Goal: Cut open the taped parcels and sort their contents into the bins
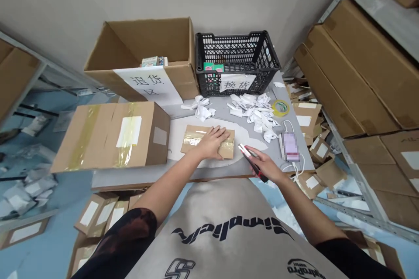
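Observation:
A small cardboard box [190, 138], sealed with clear yellowish tape, lies on a pale sheet [176, 126] on the table. My left hand [212, 141] rests on top of it, fingers spread and flat against the cardboard. Just right of the box, my right hand [262, 163] grips a red and black utility knife [253, 165]. The knife's light-coloured front end points up and left, apart from the box. Whether its blade is out is too small to tell.
A large taped carton [101, 135] stands at left. Behind are an open cardboard box [190, 48] and a black plastic crate [237, 65]. Crumpled paper [255, 111], a tape roll [280, 107] and a phone [290, 146] with white cables lie at right. Shelves with cartons flank the table.

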Motion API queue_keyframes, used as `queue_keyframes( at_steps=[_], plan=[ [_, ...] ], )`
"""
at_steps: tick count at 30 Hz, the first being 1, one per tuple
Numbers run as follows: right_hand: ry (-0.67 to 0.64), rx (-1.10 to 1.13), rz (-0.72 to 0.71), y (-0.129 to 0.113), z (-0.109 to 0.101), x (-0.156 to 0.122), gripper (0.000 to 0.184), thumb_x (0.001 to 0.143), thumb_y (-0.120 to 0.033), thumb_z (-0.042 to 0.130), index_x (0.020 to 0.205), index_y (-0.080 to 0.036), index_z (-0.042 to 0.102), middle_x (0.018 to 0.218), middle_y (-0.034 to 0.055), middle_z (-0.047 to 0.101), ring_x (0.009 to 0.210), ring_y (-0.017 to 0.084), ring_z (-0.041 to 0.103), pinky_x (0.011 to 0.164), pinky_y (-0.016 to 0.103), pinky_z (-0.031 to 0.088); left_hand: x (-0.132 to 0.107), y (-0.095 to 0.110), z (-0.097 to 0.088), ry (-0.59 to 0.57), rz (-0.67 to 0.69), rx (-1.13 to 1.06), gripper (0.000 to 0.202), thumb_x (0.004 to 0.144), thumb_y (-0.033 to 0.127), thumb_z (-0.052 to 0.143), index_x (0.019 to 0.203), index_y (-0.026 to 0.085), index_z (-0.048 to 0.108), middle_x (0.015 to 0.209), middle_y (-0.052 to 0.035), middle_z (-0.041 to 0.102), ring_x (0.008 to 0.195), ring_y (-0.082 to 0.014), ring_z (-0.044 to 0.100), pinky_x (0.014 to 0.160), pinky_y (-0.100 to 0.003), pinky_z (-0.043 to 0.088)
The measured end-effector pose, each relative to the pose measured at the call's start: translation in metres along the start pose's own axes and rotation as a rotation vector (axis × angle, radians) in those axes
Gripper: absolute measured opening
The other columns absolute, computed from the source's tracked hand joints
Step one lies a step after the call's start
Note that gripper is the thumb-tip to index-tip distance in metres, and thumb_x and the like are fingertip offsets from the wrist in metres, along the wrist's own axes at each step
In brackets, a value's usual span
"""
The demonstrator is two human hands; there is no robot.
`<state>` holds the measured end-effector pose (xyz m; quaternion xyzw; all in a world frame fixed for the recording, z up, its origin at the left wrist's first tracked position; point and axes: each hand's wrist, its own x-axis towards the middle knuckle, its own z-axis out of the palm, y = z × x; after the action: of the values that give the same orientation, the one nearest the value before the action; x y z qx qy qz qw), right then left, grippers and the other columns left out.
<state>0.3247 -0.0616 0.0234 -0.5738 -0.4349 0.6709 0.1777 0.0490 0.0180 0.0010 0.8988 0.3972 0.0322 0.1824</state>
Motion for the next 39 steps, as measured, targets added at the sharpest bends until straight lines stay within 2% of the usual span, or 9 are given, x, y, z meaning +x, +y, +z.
queue_keyframes(
  at_steps=[2, 4, 7, 9, 13, 17, 22, 29, 39],
  plan=[
    [0.105, -0.109, -0.045, -0.016, -0.004, 0.001, 0.066, 0.092, -0.052, 0.051, 0.152, -0.032, 0.031, 0.066, -0.0033, 0.061, 0.049, 0.014, 0.057, 0.045, 0.025, 0.048, -0.020, 0.004, 0.001, 0.079, -0.007, 0.005, 0.114, 0.056, 0.060, 0.083, 0.150, 0.020, 0.032, 0.158, -0.0164, 0.028, 0.147, -0.0396, 0.018, 0.119, -0.055, 0.016],
    [0.126, -0.309, -0.137, -0.035, 0.002, 0.007, 0.062, 0.094, -0.048, 0.048, 0.152, -0.034, 0.031, 0.072, -0.0019, 0.065, 0.054, 0.015, 0.060, 0.052, 0.028, 0.052, -0.048, 0.008, 0.006, 0.175, -0.052, 0.017, 0.105, 0.065, 0.060, 0.079, 0.150, 0.019, 0.032, 0.159, -0.0168, 0.026, 0.147, -0.0384, 0.018, 0.119, -0.055, 0.018],
    [0.034, -0.713, -0.389, -0.067, 0.031, 0.025, 0.053, 0.097, -0.038, 0.044, 0.149, -0.037, 0.037, 0.109, 0.0027, 0.071, 0.087, 0.019, 0.068, 0.078, 0.034, 0.055, -0.093, 0.009, 0.017, 0.318, -0.199, 0.064, 0.072, 0.083, 0.046, 0.068, 0.144, 0.019, 0.042, 0.155, -0.0166, 0.034, 0.145, -0.0350, 0.026, 0.118, -0.052, 0.024],
    [-0.045, -0.961, -0.541, -0.088, 0.060, 0.043, 0.051, 0.098, -0.033, 0.042, 0.149, -0.040, 0.037, 0.134, 0.0005, 0.061, 0.113, 0.021, 0.062, 0.094, 0.035, 0.049, -0.115, 0.005, 0.026, 0.391, -0.303, 0.107, 0.056, 0.088, 0.040, 0.061, 0.139, 0.018, 0.048, 0.151, -0.0170, 0.040, 0.143, -0.0350, 0.031, 0.117, -0.052, 0.027],
    [-0.118, -1.339, -0.567, -0.118, 0.113, 0.080, 0.051, 0.101, -0.034, 0.037, 0.152, -0.040, 0.030, 0.132, 0.0016, 0.063, 0.114, 0.021, 0.061, 0.092, 0.032, 0.046, -0.132, -0.006, 0.044, 0.462, -0.357, 0.152, 0.050, 0.091, 0.037, 0.057, 0.137, 0.018, 0.051, 0.148, -0.0153, 0.045, 0.140, -0.0343, 0.037, 0.115, -0.051, 0.031],
    [-0.164, -1.569, -0.525, -0.128, 0.138, 0.101, 0.051, 0.103, -0.038, 0.034, 0.153, -0.041, 0.027, 0.125, 0.0039, 0.066, 0.104, 0.019, 0.064, 0.085, 0.028, 0.045, -0.130, -0.010, 0.058, 0.532, -0.364, 0.163, 0.044, 0.094, 0.034, 0.052, 0.135, 0.018, 0.053, 0.145, -0.0135, 0.050, 0.138, -0.0321, 0.040, 0.115, -0.049, 0.032],
    [-0.192, -1.639, -0.594, -0.124, 0.139, 0.109, 0.052, 0.103, -0.035, 0.034, 0.153, -0.041, 0.024, 0.113, 0.0045, 0.068, 0.096, 0.018, 0.064, 0.080, 0.026, 0.044, -0.130, -0.011, 0.063, 0.588, -0.365, 0.151, 0.041, 0.094, 0.034, 0.053, 0.132, 0.018, 0.056, 0.143, -0.0133, 0.052, 0.138, -0.0311, 0.040, 0.115, -0.049, 0.032],
    [-0.224, -1.609, -0.677, -0.114, 0.134, 0.119, 0.057, 0.099, -0.028, 0.042, 0.154, -0.036, 0.026, 0.108, 0.0057, 0.068, 0.094, 0.018, 0.065, 0.081, 0.027, 0.047, -0.132, -0.014, 0.064, 0.603, -0.348, 0.146, 0.040, 0.095, 0.032, 0.051, 0.132, 0.018, 0.056, 0.143, -0.0124, 0.052, 0.138, -0.0300, 0.041, 0.115, -0.048, 0.032],
    [-0.260, -1.541, -0.755, -0.109, 0.128, 0.126, 0.053, 0.101, -0.029, 0.039, 0.153, -0.034, 0.029, 0.104, 0.0057, 0.069, 0.093, 0.017, 0.065, 0.083, 0.026, 0.048, -0.132, -0.016, 0.068, 0.623, -0.348, 0.119, 0.039, 0.096, 0.032, 0.050, 0.132, 0.018, 0.056, 0.145, -0.0119, 0.051, 0.140, -0.0301, 0.039, 0.116, -0.050, 0.030]
  ],
)
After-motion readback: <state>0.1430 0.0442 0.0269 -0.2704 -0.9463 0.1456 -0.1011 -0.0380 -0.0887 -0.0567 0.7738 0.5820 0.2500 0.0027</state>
